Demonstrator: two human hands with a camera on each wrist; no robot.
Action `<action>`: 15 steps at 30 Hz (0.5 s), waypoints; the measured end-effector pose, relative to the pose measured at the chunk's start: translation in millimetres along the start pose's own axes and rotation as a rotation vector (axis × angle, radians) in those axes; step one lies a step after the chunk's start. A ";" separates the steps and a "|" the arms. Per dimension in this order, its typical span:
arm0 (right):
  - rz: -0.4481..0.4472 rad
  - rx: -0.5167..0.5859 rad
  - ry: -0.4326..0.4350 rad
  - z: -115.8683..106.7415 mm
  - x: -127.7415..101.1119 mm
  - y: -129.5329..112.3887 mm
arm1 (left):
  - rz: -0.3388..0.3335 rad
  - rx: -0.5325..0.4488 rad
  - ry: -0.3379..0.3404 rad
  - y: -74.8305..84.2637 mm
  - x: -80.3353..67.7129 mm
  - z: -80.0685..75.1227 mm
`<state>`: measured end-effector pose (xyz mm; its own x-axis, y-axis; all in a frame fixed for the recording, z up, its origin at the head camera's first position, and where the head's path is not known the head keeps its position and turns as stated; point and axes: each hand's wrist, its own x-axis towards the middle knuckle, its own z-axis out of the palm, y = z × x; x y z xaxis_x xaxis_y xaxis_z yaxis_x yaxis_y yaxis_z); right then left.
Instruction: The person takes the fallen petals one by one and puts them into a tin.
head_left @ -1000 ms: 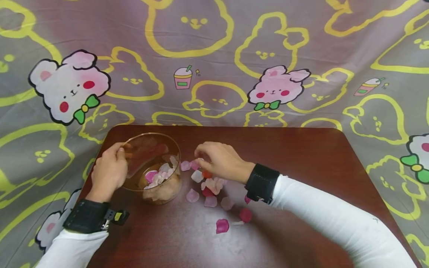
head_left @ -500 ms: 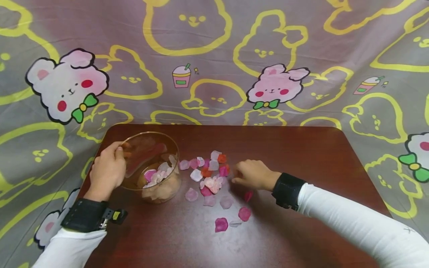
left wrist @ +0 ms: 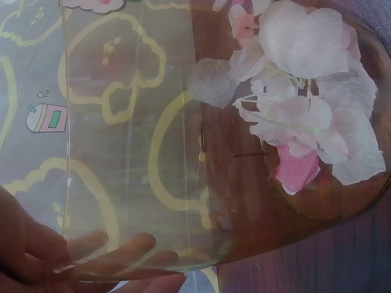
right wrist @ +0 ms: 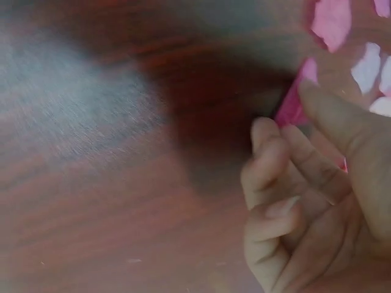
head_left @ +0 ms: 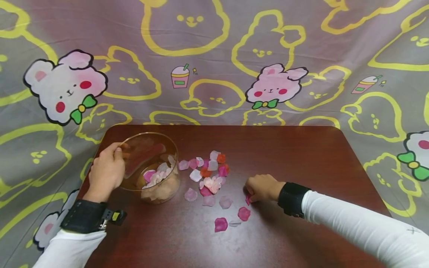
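My left hand (head_left: pixel 106 169) grips the rim of an amber clear bowl (head_left: pixel 151 134) tilted at the table's left side, thumb on one face of the wall, fingers on the other. White and pale pink petals (left wrist: pixel 299 91) and one bright pink petal lie inside it. At the right of the scattered petals, my right hand (head_left: pixel 263 187) is down at the tabletop, pinching a deep pink petal (right wrist: pixel 296 104) between thumb and fingers. The rest of its fingers are curled, as the right wrist view shows.
Between bowl and right hand, loose petals (head_left: pixel 212 184) in white, pink, lilac and orange-red lie on the dark red-brown table (head_left: pixel 285 149). A magenta petal (head_left: pixel 221 224) and a round red-pink petal (head_left: pixel 244 213) lie nearer the front. Behind hangs a printed cloth (head_left: pixel 214 67).
My right hand has moved right and toward me, from above the petal cluster to the deep pink petal, which it now pinches. The left hand keeps holding the bowl in place.
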<state>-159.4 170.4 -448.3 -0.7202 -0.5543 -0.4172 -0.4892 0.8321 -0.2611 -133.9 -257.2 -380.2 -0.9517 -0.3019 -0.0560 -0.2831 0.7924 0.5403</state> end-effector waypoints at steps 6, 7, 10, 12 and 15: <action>0.008 0.044 0.005 4.4 -2.1 2.0 | 0.005 -0.003 0.001 0.6 0.0 -0.1; 0.012 0.048 0.006 4.6 -2.3 1.9 | 0.003 -0.003 -0.001 0.6 0.0 -0.1; 0.031 0.044 0.009 7.0 -1.5 2.1 | -0.002 -0.004 -0.007 0.5 -0.1 -0.2; 0.037 0.045 0.010 8.6 -0.9 2.0 | 0.000 -0.003 -0.006 0.5 0.0 -0.3; 0.032 0.060 0.012 11.1 0.1 1.9 | 0.005 0.000 -0.001 0.6 0.3 -0.3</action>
<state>-154.9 172.1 -458.4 -0.7411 -0.5275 -0.4153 -0.4358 0.8485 -0.3000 -134.4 -257.0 -379.7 -0.9534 -0.2968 -0.0542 -0.2779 0.7939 0.5409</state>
